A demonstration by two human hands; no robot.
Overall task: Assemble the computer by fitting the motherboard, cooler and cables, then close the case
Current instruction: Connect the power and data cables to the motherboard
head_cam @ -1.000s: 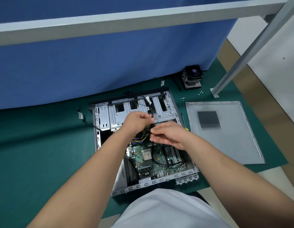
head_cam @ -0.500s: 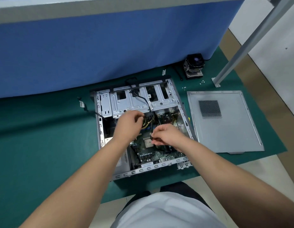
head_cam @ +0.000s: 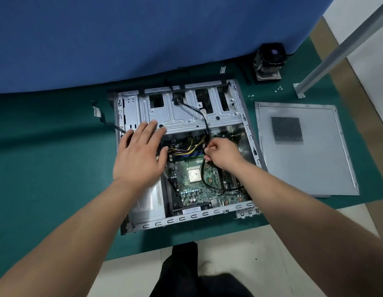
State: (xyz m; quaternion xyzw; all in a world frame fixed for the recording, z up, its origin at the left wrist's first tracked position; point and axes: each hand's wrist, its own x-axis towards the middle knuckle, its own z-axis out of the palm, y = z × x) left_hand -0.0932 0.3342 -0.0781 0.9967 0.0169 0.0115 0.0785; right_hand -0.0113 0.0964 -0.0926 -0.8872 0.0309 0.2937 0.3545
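I am pinching the black cable point(head_cam: 204, 168) with my right hand point(head_cam: 222, 154), left hand point(head_cam: 139, 155) hovering flat and spread over the case point(head_cam: 248, 133). Risk, I am judging: cable slack is looping beside the bare CPU point(head_cam: 194, 175) and could snag when the cooler point(head_cam: 269, 61) goes in.

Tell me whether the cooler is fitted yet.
Not fitted. The cooler sits on the mat behind the case; the CPU is bare.

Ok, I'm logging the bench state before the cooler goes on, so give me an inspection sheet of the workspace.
Surface: green mat on a pale floor.
Job's things: open case with motherboard fitted, processor bare; cooler and side panel lie apart on the mat.
Clutter: loose screws near the cooler.
Hands: left hand open, flat over the case; right hand pinching a black cable.
Cables: yellow-black bundle inside the case.
Surroundings: blue partition, metal leg.
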